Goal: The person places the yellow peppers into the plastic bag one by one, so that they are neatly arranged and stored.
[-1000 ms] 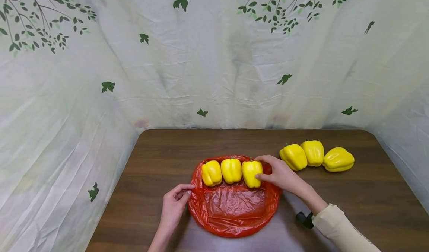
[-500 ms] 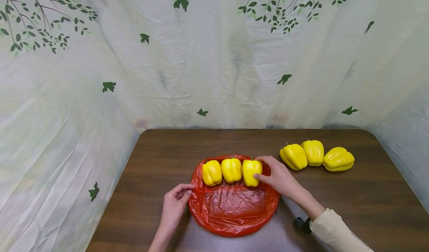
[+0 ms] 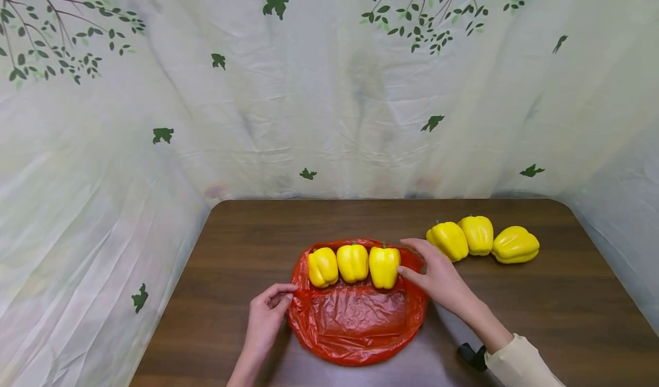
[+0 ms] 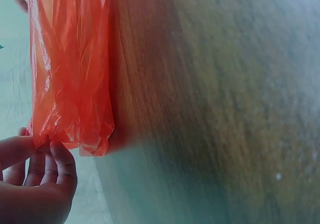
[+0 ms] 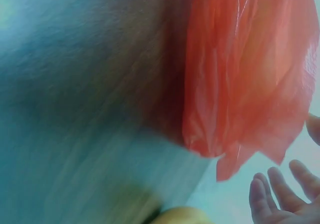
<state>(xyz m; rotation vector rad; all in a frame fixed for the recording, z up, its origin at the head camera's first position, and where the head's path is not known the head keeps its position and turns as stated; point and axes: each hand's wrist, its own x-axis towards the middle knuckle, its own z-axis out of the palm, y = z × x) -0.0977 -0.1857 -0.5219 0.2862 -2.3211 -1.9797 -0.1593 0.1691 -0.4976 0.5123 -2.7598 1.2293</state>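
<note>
Opening wider, the right hand [image 3: 440,277], fingers apart, seems to leave the right pepper [image 3: 384,267] on the far side of the bag [image 3: 360,314]; the left hand [image 3: 266,314] pinches its left edge.

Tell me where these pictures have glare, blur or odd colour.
Head view: mostly sharp, with highlights on the red bag and pale sheen on the near tabletop; left wrist view: bluish cast, left hand clearer than the smeared tabletop; right wrist view: bluish too, tabletop blurred, bright haze at upper left.

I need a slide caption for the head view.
Three yellow peppers in a red bag pinched by the left hand, three more on the table.
</note>
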